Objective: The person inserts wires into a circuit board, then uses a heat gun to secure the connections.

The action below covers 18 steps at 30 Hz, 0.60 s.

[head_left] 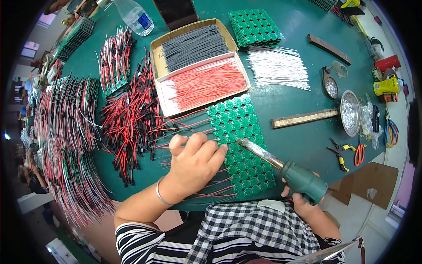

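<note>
On the green tabletop (303, 22), just in front of the person, lies a panel (239, 145) of round green boards, and everything else is placed around it. The left hand (193, 163) presses on the panel's left edge, fingers pinching a thin wire (176, 134) against a board. The right hand (303, 198) is closed around the green handle of a soldering iron (281, 165), whose tip rests on the panel close to the left fingertips. That closeness looks like the main risk: a slip of the hot tip could burn a finger or scorch wire insulation. Left of the panel a tangle of red and black leads (127, 119) crowds in and could snag. Behind the panel sits a box (198, 66) of cut wires. Right of the panel there is open room up to a metal bar (303, 118). The panel's near end reaches the table edge, leaving little margin.
</note>
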{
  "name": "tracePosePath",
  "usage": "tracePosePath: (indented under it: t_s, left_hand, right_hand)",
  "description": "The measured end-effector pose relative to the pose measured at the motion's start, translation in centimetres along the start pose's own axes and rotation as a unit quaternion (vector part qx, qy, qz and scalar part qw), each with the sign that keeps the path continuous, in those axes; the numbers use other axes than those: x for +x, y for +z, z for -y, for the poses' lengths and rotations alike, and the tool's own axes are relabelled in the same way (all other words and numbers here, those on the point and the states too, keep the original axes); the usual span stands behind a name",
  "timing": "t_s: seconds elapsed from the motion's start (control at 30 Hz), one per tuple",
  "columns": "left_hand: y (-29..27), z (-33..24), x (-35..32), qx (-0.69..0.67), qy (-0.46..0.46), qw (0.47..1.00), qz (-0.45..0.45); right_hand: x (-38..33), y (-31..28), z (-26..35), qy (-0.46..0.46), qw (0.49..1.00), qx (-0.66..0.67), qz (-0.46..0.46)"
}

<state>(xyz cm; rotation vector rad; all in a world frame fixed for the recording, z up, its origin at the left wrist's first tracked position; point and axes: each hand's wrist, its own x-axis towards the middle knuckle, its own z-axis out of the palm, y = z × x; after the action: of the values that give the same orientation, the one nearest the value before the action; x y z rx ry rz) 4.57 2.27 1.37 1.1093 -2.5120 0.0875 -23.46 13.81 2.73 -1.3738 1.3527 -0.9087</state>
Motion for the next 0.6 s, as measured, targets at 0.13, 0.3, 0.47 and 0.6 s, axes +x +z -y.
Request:
tracePosePath:
  t_s: [0.13,0.3,0.47,0.6]
  left_hand:
    - [0.2,-0.2,-0.4,-0.009,0.008,1.0,0.003]
    - [0.3,-0.2,-0.5,-0.013,0.01,1.0,0.007]
    - [0.4,-0.3,-0.5,-0.015,0.008,1.0,0.009]
    - [0.4,-0.3,-0.5,-0.012,0.005,1.0,0.013]
  right_hand:
    - [-1.0,-0.1,-0.7,0.054,0.998,-0.028,0.014]
    - [-1.1,-0.4,-1.8,0.028,0.989,-0.131,0.062]
    - [-0.9,0.0,-1.3,0.0,0.986,-0.159,0.048]
    - [-1.0,-0.1,-1.1,0.014,0.986,-0.16,0.041]
